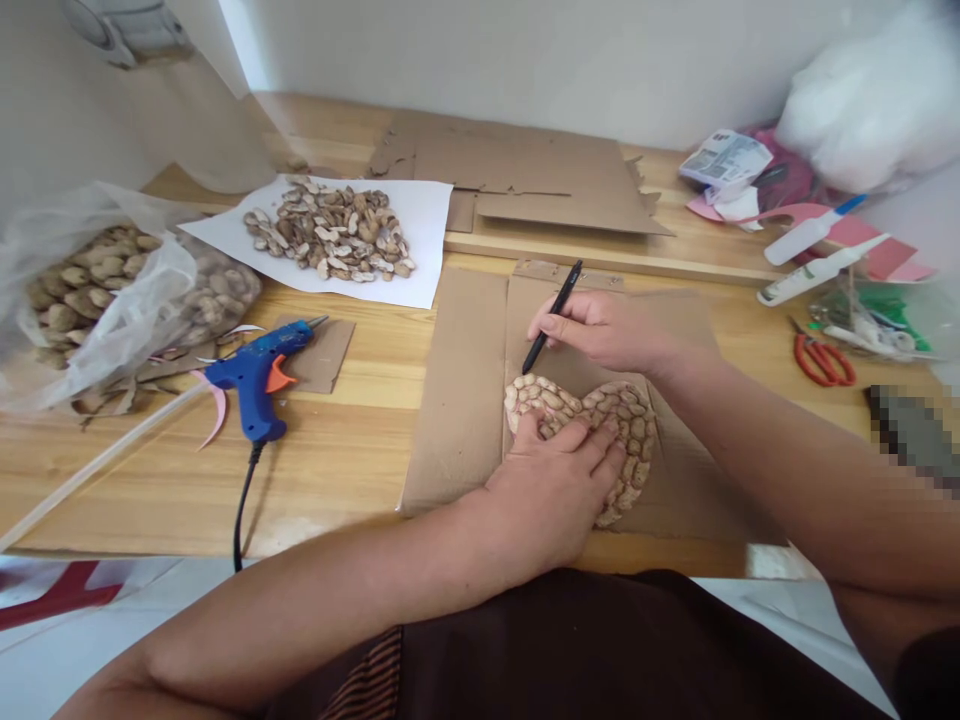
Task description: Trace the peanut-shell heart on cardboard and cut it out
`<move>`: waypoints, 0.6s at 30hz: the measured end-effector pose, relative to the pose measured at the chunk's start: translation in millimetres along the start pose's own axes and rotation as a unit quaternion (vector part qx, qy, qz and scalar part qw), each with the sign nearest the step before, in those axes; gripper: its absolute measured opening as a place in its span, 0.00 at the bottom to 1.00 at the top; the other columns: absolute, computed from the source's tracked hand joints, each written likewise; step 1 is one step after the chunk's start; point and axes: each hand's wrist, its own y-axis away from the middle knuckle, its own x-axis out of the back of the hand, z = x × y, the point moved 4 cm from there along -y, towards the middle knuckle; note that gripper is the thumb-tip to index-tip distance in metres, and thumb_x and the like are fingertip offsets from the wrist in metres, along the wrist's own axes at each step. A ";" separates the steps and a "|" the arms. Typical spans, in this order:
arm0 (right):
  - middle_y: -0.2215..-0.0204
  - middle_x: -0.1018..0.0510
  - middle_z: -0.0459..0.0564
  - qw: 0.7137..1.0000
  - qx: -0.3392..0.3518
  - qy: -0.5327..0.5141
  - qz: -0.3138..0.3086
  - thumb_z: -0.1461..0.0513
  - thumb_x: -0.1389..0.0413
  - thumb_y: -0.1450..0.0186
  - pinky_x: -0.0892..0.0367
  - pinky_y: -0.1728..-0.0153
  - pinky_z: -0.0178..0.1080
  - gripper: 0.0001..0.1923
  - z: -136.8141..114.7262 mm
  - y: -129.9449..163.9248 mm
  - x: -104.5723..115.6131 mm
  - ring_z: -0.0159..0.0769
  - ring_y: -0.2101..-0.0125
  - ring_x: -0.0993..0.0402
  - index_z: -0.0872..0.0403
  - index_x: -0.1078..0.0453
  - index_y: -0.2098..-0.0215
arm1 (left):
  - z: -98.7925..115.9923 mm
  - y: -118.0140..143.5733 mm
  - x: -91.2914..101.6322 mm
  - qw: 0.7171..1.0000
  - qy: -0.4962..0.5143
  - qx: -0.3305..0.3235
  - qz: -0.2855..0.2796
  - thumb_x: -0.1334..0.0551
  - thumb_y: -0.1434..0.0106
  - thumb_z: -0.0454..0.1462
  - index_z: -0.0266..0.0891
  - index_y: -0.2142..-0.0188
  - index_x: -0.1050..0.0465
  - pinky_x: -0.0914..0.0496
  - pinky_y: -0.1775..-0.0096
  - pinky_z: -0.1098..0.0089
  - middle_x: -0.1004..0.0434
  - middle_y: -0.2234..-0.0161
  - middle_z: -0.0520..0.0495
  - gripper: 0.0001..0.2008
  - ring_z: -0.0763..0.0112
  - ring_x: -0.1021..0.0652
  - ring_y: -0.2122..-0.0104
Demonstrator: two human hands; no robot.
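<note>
A heart-shaped piece covered in peanut shells [634,430] lies on a flat sheet of cardboard [457,400] near the table's front edge. My left hand [562,480] rests on the heart with its fingers spread, pressing it against the cardboard and covering its lower left part. In my right hand [589,325] is a black pen [551,318], gripped between thumb and fingers. Its tip points down at the cardboard by the heart's upper left edge; whether it touches cannot be made out.
Left are a blue glue gun [259,375] with a cord, a plastic bag of peanuts [97,280] and white paper [427,245] bearing shells. Torn cardboard [517,170] lies behind. Red-handled scissors [823,360], glue bottles [806,280] and white stuffing [870,100] are at right.
</note>
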 end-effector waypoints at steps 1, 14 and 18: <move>0.64 0.18 0.50 1.000 -0.002 -0.002 0.004 0.53 0.46 0.33 0.33 0.61 0.39 0.15 1.1 0.8 0.7 0.38 0.64 0.26 0.53 0.23 0.63 | -0.1 0.1 0.1 1.000 -0.001 0.001 -0.001 0.52 0.31 0.37 0.36 0.34 0.42 0.40 0.46 0.40 0.44 0.31 0.44 0.27 0.52 0.42 0.39; 0.66 0.19 0.50 0.998 0.021 -0.033 0.058 0.52 0.45 0.34 0.32 0.59 0.41 0.15 22.1 22.2 6.7 0.39 0.64 0.26 0.53 0.23 0.64 | -0.8 -0.3 0.9 1.000 0.010 0.001 -0.008 0.52 0.31 0.38 0.35 0.34 0.42 0.41 0.45 0.41 0.42 0.32 0.45 0.27 0.53 0.41 0.39; 0.67 0.20 0.49 0.997 0.027 -0.024 0.068 0.53 0.45 0.33 0.32 0.60 0.40 0.14 21.5 32.4 8.0 0.38 0.65 0.26 0.53 0.23 0.64 | -1.4 0.2 1.7 1.000 0.013 -0.001 -0.007 0.51 0.31 0.38 0.35 0.34 0.42 0.40 0.46 0.42 0.41 0.32 0.45 0.27 0.54 0.41 0.39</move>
